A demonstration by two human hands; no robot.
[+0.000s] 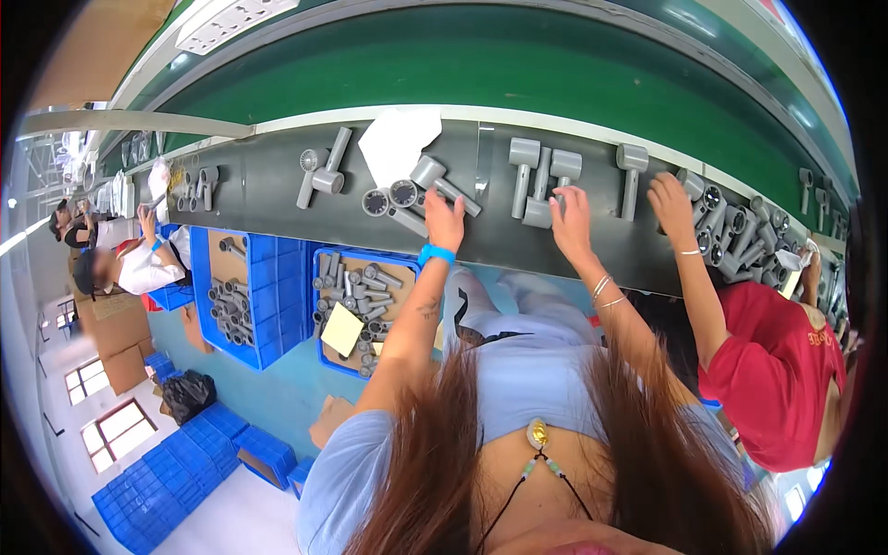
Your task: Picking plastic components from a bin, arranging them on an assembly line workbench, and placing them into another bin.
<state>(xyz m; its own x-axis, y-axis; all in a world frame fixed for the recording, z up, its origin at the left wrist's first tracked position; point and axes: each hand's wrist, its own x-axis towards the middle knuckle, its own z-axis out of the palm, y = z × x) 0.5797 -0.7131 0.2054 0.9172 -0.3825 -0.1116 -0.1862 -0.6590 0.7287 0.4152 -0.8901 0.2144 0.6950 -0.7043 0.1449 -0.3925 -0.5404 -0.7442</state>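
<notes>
Grey plastic hair-dryer-shaped housings, each with a round head and a straight handle, lie on the dark work surface (pixel 277 199). My left hand (pixel 444 222), a blue band at its wrist, has its fingers apart beside a housing with a round vented end (pixel 403 193). Another housing (pixel 428 172) lies just beyond those fingertips, its handle slanting right. My right hand (pixel 572 222) is open, fingers slightly bent, its fingertips against or very near the head of a housing (pixel 537 214); contact is unclear. Next to it lie an upright-pointing housing (pixel 524 153) and another (pixel 565 166).
On the right, a co-worker in a red shirt (pixel 777 370) reaches a hand (pixel 672 205) toward a heap of housings (pixel 740 231). A white sheet (pixel 396 139) lies at the back. Blue crates (pixel 264 287) of housings stand at left below the surface. Another person (pixel 139 264) works farther left.
</notes>
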